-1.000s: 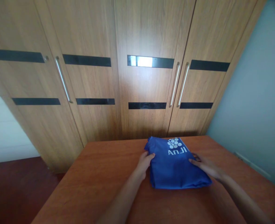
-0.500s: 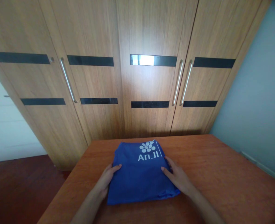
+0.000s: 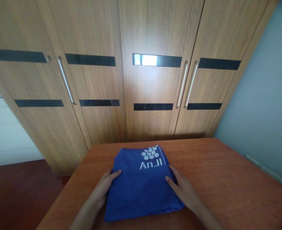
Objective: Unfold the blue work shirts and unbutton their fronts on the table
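A folded blue cloth (image 3: 141, 188) with white lettering and a cluster of white ovals near its far edge lies on the wooden table. My left hand (image 3: 107, 183) grips its left side, thumb on top and the other fingers hidden under or behind the edge. On the right side, my right hand (image 3: 180, 185) holds the cloth, its thumb over the upper face and a finger along the edge. Whether the cloth is a garment or a bag, I cannot tell. Uneven folded layers show at its near right corner.
The reddish-brown table (image 3: 217, 179) reaches back to a wooden wardrobe (image 3: 150, 86) with black strips and metal handles. A pale blue wall (image 3: 262, 105) stands at the right. Dark red floor (image 3: 18, 188) shows at the left.
The cloth and both hands have shifted slightly toward me, and the near left corner of the cloth sits lower and further left. Both hands keep their hold.
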